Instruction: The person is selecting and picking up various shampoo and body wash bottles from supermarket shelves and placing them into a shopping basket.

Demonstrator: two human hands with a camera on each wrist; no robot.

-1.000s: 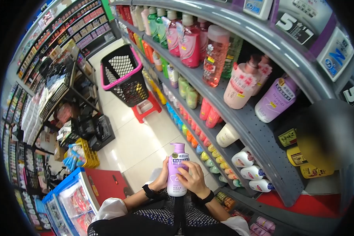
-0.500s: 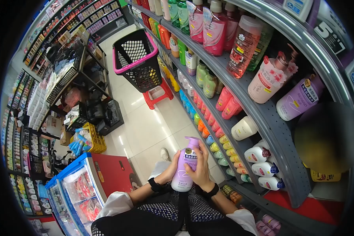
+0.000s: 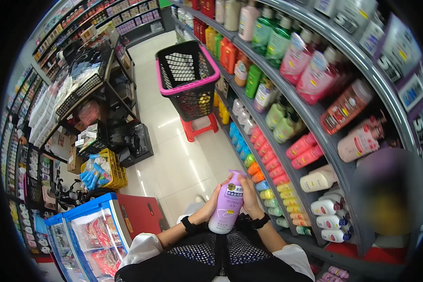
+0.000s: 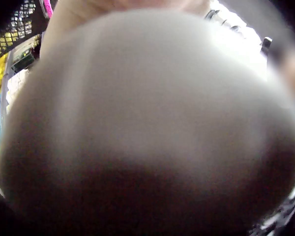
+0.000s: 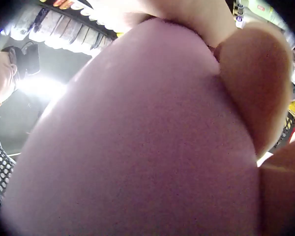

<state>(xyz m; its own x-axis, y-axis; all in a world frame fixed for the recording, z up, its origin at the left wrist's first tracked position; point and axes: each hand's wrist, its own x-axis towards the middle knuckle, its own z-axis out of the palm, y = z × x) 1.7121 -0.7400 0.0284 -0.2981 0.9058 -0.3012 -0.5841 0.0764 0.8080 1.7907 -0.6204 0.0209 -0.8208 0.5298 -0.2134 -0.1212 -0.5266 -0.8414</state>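
Two bare hands and a purple pump bottle in a shop aisle. The bottle is at the lower centre of the head view, tilted, its pump toward the top of the frame, its printed front turned to the camera; that facing would suit reading. The left grip is curled about the bottle's left side. The right grip holds the upper right side, close beneath the pump. Placed on opposite flanks, the two probably share the weight and check rolling, while leaving most of the label uncovered. In the right wrist view, bent fingers press against the purple wall; in the left wrist view a blurred, pale surface hides most of the fingers.

Right half: a grey shelf carries bottles in rows, among them pink pump bottles at upper right and white bottles at lower right. Like products stand together, presumably for easy finding.

Upper centre: a black basket with a pink rim rests on a red stool, which likely raises it to convenient reach. Its contents cannot be made out.
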